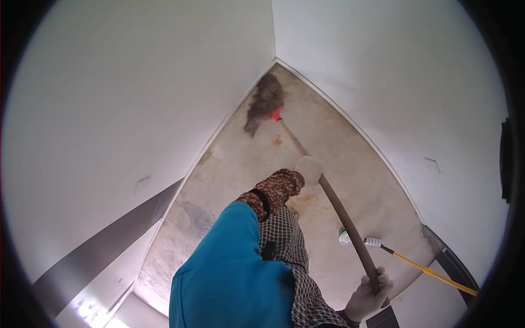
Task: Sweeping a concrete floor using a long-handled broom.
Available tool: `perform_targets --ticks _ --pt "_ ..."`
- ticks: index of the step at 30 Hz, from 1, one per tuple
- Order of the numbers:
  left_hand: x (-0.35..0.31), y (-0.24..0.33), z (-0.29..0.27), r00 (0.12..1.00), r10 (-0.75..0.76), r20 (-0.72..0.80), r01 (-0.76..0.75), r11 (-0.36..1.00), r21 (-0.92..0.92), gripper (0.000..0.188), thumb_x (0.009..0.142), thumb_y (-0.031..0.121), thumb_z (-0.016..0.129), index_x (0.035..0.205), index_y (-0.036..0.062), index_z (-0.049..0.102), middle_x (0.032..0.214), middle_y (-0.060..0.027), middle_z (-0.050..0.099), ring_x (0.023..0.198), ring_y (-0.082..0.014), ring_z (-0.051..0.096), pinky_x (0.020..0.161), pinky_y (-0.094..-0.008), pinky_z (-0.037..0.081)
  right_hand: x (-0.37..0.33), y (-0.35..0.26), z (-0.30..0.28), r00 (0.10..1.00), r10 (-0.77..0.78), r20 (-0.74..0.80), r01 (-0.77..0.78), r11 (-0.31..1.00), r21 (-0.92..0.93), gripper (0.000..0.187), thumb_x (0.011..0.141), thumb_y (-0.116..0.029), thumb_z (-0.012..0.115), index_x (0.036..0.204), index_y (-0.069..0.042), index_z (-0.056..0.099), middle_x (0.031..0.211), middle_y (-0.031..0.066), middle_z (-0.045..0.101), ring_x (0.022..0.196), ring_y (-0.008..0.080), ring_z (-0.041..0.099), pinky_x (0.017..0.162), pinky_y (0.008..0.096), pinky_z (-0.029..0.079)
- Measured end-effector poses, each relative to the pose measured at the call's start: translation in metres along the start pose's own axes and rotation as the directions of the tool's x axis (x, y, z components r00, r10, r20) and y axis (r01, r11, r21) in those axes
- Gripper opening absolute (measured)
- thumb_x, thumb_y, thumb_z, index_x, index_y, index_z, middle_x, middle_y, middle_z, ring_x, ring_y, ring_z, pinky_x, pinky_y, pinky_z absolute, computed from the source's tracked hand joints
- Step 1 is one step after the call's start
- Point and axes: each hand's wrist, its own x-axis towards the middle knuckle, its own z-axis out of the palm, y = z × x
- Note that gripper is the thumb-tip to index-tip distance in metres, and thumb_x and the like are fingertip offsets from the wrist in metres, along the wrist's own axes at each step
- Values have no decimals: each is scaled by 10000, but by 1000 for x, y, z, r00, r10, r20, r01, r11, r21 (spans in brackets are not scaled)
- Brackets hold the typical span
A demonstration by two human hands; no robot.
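Note:
A mop with a long wooden handle [351, 232] slants across the middle of the view. Its dark grey, blurred head [266, 101] lies on the floor near the far corner, joined to the handle by a red socket. Partway down the handle, my left hand [310, 169] is wrapped around it in a pale glove, below a brown patterned sleeve. Close to the handle's near end, my gloved right hand [368, 297] grips it at lower right, with fingers curled over the wood.
White walls meet at the far corner above the stained concrete floor [246, 158]. Right of the mop handle lie a paint roller [373, 241] on a yellow pole [432, 273] and a small white-and-green container [344, 236]. Dark bands run along the lower walls.

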Motion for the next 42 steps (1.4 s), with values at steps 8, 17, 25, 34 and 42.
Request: perform_targets --ticks 8,17,25,34,42 --pt "-41 98 -65 972 149 179 -136 987 -79 147 668 191 700 753 81 746 731 -150 688 728 -330 690 647 -432 543 -7 -92 -84 951 -166 -260 194 977 88 329 979 -375 518 872 -65 538 821 62 531 769 279 560 615 305 504" --pt "12 14 -74 1000 -4 18 3 999 45 151 682 202 706 789 107 754 757 -128 706 746 -323 701 672 -428 547 19 -58 18 993 62 102 -80 980 183 310 1010 -325 512 1009 -40 633 1043 92 663 1119 316 594 677 355 614" --pt "-43 61 -42 988 118 97 -113 992 -51 139 675 192 693 773 112 752 761 -140 701 757 -321 695 667 -453 534 -13 -69 -59 993 -81 -91 92 987 131 310 1016 -339 481 898 -70 581 910 70 618 1065 317 597 672 376 617" --pt "1 -9 -8 977 -6 215 -29 987 157 164 753 157 669 882 110 759 868 -179 703 874 -341 695 744 -442 552 9 41 -41 966 258 19 -255 936 242 240 900 -3 673 1005 -33 460 1217 129 574 1185 272 562 899 332 538" --pt "-46 70 8 957 -1 289 -18 998 64 189 749 177 666 894 96 756 880 -157 712 873 -331 700 746 -437 553 8 5 -142 990 50 133 -77 975 208 268 1028 -311 471 980 -54 531 1094 130 601 1190 339 550 686 343 635"
